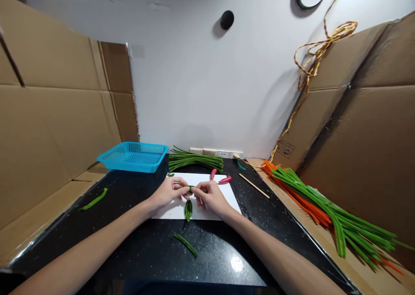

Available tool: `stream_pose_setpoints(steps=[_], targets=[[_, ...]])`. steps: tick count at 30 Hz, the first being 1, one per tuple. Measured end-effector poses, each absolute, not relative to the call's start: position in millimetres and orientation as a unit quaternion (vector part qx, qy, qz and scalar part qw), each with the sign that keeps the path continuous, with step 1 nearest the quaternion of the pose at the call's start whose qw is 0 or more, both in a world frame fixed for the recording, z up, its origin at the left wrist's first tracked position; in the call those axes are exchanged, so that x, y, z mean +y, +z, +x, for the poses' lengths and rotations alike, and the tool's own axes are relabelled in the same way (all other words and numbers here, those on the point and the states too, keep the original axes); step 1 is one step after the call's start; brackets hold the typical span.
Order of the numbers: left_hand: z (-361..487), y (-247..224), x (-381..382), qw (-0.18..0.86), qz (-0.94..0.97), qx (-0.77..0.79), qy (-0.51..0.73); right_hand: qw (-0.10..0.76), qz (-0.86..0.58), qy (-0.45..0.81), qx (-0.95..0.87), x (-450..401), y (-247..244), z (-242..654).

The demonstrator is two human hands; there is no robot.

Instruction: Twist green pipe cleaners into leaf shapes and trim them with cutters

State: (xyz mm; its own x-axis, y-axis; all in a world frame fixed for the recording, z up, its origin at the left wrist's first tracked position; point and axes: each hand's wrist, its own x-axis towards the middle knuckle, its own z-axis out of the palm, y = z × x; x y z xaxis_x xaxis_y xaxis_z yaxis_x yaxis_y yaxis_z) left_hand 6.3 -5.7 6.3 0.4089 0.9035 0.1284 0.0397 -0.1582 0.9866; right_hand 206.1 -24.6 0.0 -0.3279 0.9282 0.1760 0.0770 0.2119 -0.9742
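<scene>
Between my fingertips, over a white sheet, is a short green pipe cleaner. My left hand pinches one end of it and my right hand the other. Just below them lies a leaf-shaped piece of bent green pipe cleaner. Pliers with red handles rest at the sheet's far right, their jaws partly hidden behind my right hand. A loose green pipe cleaner length is on the black table nearer to me.
A blue basket stands back left, beside a bundle of dark green pipe cleaners. Another green strip lies left. On the right are a wooden stick, bright green stems and orange stems. Cardboard walls flank the table.
</scene>
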Motion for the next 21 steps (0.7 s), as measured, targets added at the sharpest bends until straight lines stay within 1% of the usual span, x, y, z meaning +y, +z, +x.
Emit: stream_pose_setpoints(steps=[5,7,8,10,13,15,18,21], targets=[[9,10,-10,0.464,0.689,0.37,0.417,0.411,-0.39,0.541,-0.621,-23,-3,204],[9,11,-12,0.377,0.731,0.383,0.42,0.402,-0.397,0.552,-0.614,-23,-2,205],[10,12,-13,0.353,0.743,0.387,0.416,0.399,-0.4,0.553,-0.613,-24,-2,205],[10,13,-15,0.326,0.75,0.402,0.411,0.405,-0.411,0.542,-0.611,-24,-1,208],[10,14,-20,0.313,0.732,0.442,0.414,0.413,-0.423,0.521,-0.616,-23,-1,213],[8,14,-21,0.295,0.723,0.478,0.402,0.421,-0.397,0.471,-0.666,-22,-3,216],[4,19,-16,0.216,0.76,0.5,0.353,0.412,-0.38,0.441,-0.701,-21,-5,218],[3,29,-9,0.125,0.802,0.485,0.326,0.408,-0.409,0.485,-0.657,-21,-5,215]])
